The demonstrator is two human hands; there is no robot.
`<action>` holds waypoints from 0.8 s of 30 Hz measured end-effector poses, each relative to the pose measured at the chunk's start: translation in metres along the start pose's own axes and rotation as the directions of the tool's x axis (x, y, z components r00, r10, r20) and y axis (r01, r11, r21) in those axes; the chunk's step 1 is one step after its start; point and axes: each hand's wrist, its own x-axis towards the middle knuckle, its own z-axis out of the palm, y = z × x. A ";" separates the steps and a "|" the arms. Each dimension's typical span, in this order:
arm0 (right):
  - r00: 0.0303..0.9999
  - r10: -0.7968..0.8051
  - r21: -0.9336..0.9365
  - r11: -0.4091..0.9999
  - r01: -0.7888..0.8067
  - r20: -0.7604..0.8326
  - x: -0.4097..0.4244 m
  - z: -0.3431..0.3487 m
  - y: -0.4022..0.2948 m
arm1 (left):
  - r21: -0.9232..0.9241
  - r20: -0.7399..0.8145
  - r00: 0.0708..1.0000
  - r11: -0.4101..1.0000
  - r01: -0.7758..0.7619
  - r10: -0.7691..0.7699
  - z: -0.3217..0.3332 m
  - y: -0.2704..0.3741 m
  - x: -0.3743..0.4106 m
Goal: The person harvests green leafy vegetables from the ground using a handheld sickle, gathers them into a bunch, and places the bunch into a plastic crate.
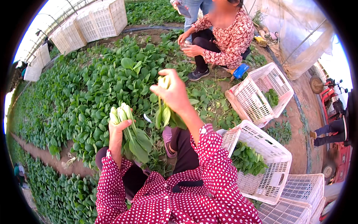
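My left hand (115, 134) is closed around a bunch of leafy greens (138, 141) that look like bok choy, their pale cut stems pointing up and the leaves hanging down. Higher and to the right, my right hand (175, 93) grips another bok choy plant (166, 113) by its pale base, with its leaves drooping below. Between the two hands, low among the plants, shows a small curved pale object (147, 118), perhaps a blade. A dense bed of the growing greens (103, 72) spreads in front of me and to the left.
On my right stands a white plastic crate (275, 156) with greens inside. A second crate (254, 98) sits beyond it, and stacked crates (303, 184) are nearer. A co-worker (223, 42) squats ahead. More crates (98, 21) line the far left. A red vehicle (331, 95) is far right.
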 end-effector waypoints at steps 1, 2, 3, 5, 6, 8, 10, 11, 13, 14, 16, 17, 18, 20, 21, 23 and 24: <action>0.996 0.033 0.020 0.999 -0.035 0.085 -0.009 0.009 -0.002 | -0.049 -0.036 0.999 0.998 -0.039 0.038 0.014 0.004 0.002; 0.982 0.058 0.063 0.996 -0.070 0.179 -0.017 0.025 -0.001 | -0.075 -0.091 0.993 0.994 -0.085 0.078 0.023 0.010 0.003; 0.973 0.058 0.147 0.985 -0.092 0.225 -0.024 0.030 0.000 | -0.111 -0.092 0.994 0.992 -0.067 0.057 0.033 0.008 0.006; 0.964 0.060 0.222 0.968 -0.120 0.261 -0.034 0.053 -0.002 | -0.090 -0.082 0.987 0.986 -0.143 0.136 0.041 0.008 0.008; 0.969 0.072 0.177 0.977 -0.116 0.236 -0.036 0.059 -0.005 | -0.097 -0.083 0.987 0.985 -0.142 0.134 0.042 0.007 0.007; 0.978 0.055 0.137 0.987 -0.084 0.203 -0.037 0.061 -0.010 | -0.129 -0.066 0.990 0.983 -0.131 0.124 0.043 0.007 0.005; 0.987 -0.019 0.081 0.997 0.006 0.161 -0.038 0.063 -0.010 | -0.194 -0.053 0.996 0.978 -0.080 0.071 0.042 0.007 0.001; 0.982 -0.008 0.049 0.999 -0.001 0.190 -0.038 0.063 -0.011 | -0.215 -0.026 0.998 0.975 -0.055 0.051 0.039 0.004 0.001; 0.986 -0.005 0.027 1.000 0.001 0.168 -0.038 0.064 -0.014 | -0.248 -0.012 0.995 0.963 -0.103 0.104 0.042 0.003 0.002; 0.987 -0.001 0.020 1.000 -0.003 0.158 -0.038 0.065 -0.015 | -0.262 -0.007 0.992 0.957 -0.124 0.126 0.043 0.003 0.001; 0.990 -0.040 0.058 0.998 0.033 0.139 -0.038 0.069 -0.010 | -0.253 0.023 0.985 0.954 -0.162 0.174 0.047 0.004 0.000; 0.990 -0.028 0.132 0.991 0.010 0.135 -0.037 0.071 -0.009 | -0.250 0.039 0.980 0.952 -0.179 0.195 0.049 0.005 0.000; 0.991 -0.016 0.205 0.979 -0.011 0.132 -0.036 0.071 -0.008 | -0.231 0.031 0.981 0.956 -0.180 0.192 0.050 0.003 0.001; 0.982 -0.036 0.333 0.943 -0.028 0.185 -0.036 0.065 -0.017 | -0.194 0.006 0.982 0.963 -0.186 0.191 0.050 0.000 0.003; 0.982 -0.034 0.370 0.928 -0.038 0.185 -0.034 0.057 -0.023 | -0.201 0.039 0.983 0.965 -0.168 0.179 0.048 -0.002 0.010; 0.982 -0.020 0.508 0.858 -0.080 0.188 -0.033 0.046 -0.029 | -0.238 0.032 0.982 0.956 -0.173 0.186 0.061 0.014 0.004; 0.980 0.029 0.552 0.822 -0.136 0.199 -0.036 0.035 -0.037 | -0.282 0.044 0.978 0.941 -0.185 0.206 0.067 0.022 0.001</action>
